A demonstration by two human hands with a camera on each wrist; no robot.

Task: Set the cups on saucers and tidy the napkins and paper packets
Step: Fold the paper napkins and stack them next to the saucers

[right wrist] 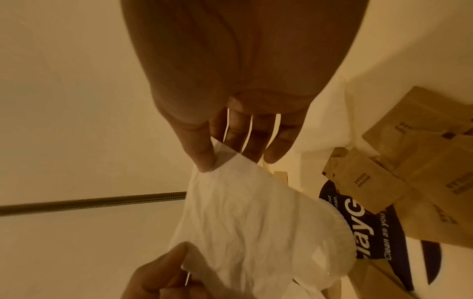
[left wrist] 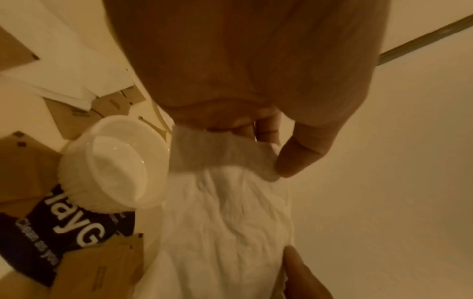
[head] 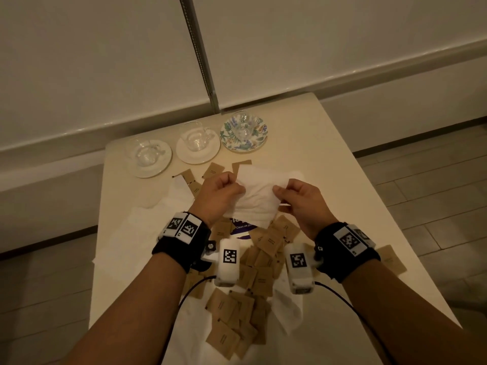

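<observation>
Both hands hold a crumpled white napkin (head: pixel 257 192) above the middle of the table. My left hand (head: pixel 224 192) pinches its left edge, seen as a grey fold (left wrist: pixel 222 155) between thumb and fingers. My right hand (head: pixel 295 196) pinches the right corner (right wrist: pixel 220 159) with the thumb. Three glass cups stand on saucers at the far edge: a clear saucer (head: pixel 158 167), a white saucer (head: pixel 184 156) and a flowered saucer (head: pixel 261 139). Several brown paper packets (head: pixel 237 306) lie scattered under my wrists. More white napkins (head: pixel 147 225) lie flat on the left.
A dark blue printed wrapper (head: pixel 241 227) lies among the packets under the held napkin. The cream table (head: pixel 355 206) has bare surface on its right side. Walls and a metal strip (head: pixel 200 54) stand behind the far edge.
</observation>
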